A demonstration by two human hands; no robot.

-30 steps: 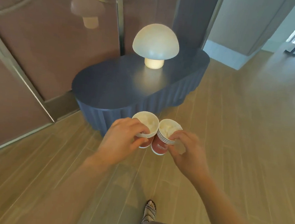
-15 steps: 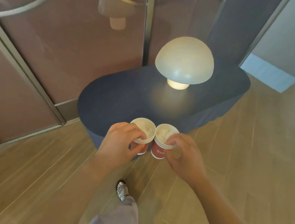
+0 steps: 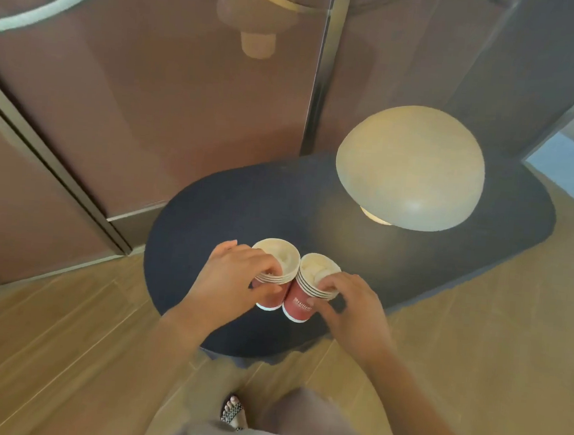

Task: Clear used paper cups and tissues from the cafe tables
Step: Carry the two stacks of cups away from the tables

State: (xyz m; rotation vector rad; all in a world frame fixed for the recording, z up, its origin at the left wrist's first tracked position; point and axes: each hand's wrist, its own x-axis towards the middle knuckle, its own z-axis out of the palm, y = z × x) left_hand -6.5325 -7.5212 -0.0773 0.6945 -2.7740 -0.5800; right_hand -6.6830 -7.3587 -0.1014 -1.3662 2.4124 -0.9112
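Two stacks of red paper cups, the left stack and the right stack, touched side by side over the dark table near its front edge. The left hand and right hand each clamped one stack just under the rims. Tissue stuffed inside could spill if either stack tilted further.

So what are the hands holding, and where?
Each hand holds a cup stack near its rims: left hand the left stack, right hand the right stack.
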